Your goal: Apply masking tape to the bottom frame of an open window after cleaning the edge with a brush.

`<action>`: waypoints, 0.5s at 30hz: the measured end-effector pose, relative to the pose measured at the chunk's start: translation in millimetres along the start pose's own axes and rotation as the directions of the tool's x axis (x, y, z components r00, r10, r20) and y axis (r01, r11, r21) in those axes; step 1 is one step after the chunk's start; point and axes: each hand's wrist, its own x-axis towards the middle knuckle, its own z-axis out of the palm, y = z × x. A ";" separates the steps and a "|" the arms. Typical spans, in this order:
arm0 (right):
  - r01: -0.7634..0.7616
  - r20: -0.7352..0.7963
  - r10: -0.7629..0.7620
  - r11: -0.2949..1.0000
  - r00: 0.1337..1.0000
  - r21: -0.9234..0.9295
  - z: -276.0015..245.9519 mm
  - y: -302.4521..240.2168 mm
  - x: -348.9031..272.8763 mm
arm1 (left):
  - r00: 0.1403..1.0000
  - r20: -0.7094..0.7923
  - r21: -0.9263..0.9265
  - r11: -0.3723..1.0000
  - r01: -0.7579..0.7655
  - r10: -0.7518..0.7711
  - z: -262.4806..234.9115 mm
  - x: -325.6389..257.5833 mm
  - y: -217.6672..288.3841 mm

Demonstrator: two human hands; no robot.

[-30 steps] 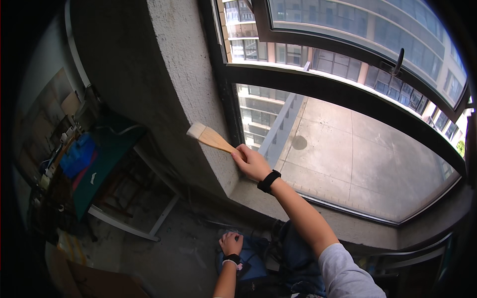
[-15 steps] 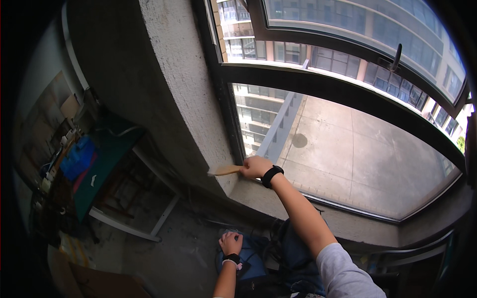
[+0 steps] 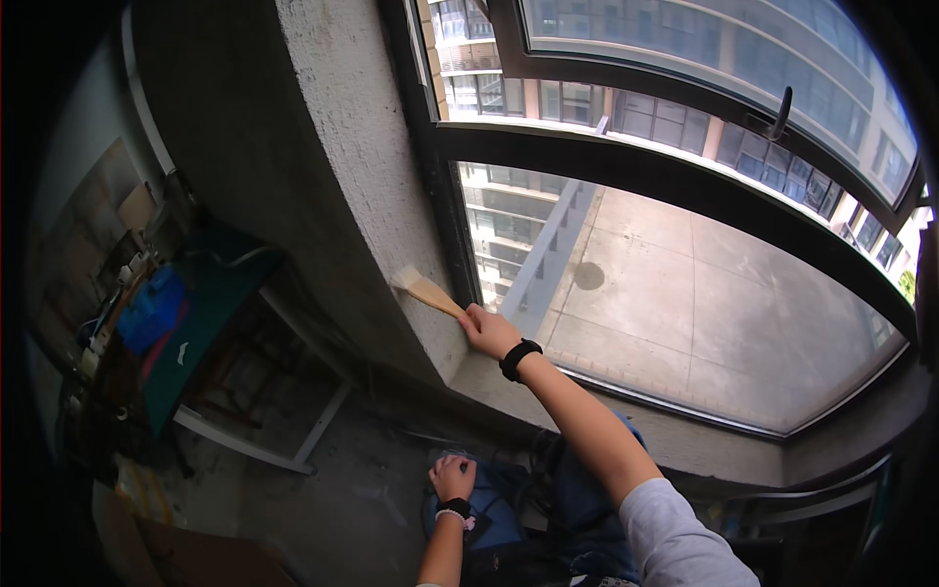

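The handle of a flat wooden brush point(image 3: 430, 292) is gripped by the closed right hand point(image 3: 491, 334), with the thumb and fingers wrapped around its end. From that hand the brush is pointed toward 10 o'clock, and its pale bristles are held over the rough, light wall point(image 3: 367, 157) beside a dark-framed window point(image 3: 675, 182); whether the wall is touched cannot be told. The window is seen at 2 o'clock from the hand. A black wristband point(image 3: 519, 360) is worn on the right wrist. Near 6 o'clock, the left hand point(image 3: 453, 478) is rested, half open with loosely bent fingers and nothing gripped, on blue jeans point(image 3: 496, 511). At 9 o'clock a green-topped table point(image 3: 220, 301) is seen
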 end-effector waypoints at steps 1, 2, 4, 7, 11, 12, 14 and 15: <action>0.000 -0.001 0.000 1.000 1.000 0.000 3.3 3.3 0.4 | 1.000 0.000 0.000 1.000 -0.001 0.001 0.3 -0.1 -0.6; -0.006 0.025 0.007 1.000 1.000 -0.010 6.3 6.2 1.2 | 1.000 0.002 0.001 1.000 0.000 0.000 0.4 0.1 -0.9; -0.009 0.049 0.010 1.000 0.999 -0.021 9.4 9.5 2.2 | 1.000 0.000 0.002 1.000 -0.001 0.001 0.7 1.2 -1.5; -0.014 0.060 0.016 0.999 0.998 -0.028 7.2 8.2 3.1 | 1.000 0.001 0.024 1.000 -0.001 0.001 1.7 4.1 -2.0; -0.059 0.022 0.062 0.992 0.998 -0.108 -5.3 -2.5 1.2 | 1.000 0.010 0.002 1.000 0.022 -0.022 0.8 5.7 -4.1; -0.056 0.030 0.059 0.993 0.998 -0.108 -12.6 -5.0 0.2 | 1.000 0.001 -0.003 1.000 0.021 -0.021 0.1 3.6 -4.8; -0.016 0.013 0.017 0.996 1.000 -0.092 -39.5 -19.2 -1.0 | 1.000 -0.016 0.001 1.000 0.026 -0.026 1.3 1.7 -7.8; 0.025 -0.026 -0.027 0.996 0.999 -0.086 -50.5 -16.7 2.1 | 0.999 -0.016 0.008 0.999 0.032 -0.032 2.9 0.2 -8.8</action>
